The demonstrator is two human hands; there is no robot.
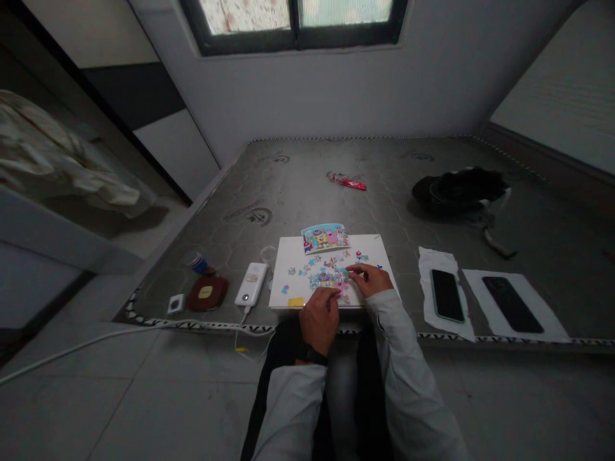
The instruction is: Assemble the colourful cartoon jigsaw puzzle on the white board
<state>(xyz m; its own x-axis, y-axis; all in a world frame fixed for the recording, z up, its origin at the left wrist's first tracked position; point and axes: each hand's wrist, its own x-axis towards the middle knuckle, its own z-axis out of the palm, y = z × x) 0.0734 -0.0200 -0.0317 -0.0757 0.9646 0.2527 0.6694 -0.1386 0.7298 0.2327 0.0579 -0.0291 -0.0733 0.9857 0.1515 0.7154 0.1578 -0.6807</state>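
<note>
A partly joined jigsaw puzzle (325, 280) with cartoon figures lies on a white board (282, 269). Loose jigsaw pieces (314, 260) are scattered around it. Behind them a printed picture card (325, 237) with similar characters rests on the board's far side. My left hand (321, 317) is at the board's near edge, fingers curled beside the joined part; what they hold, if anything, is hidden. From the right, my right hand (371, 280) reaches over the puzzle, thumb and forefinger pinched on a small jigsaw piece at the joined part's upper right.
Left of the board are a white power bank (252, 284) with cable, a brown case (207, 293), a small white box (176, 303) and a can (198, 262). Right are two phones (448, 295) (512, 303) on white paper. Farther back are a red wrapper (348, 182) and a dark cap (459, 189).
</note>
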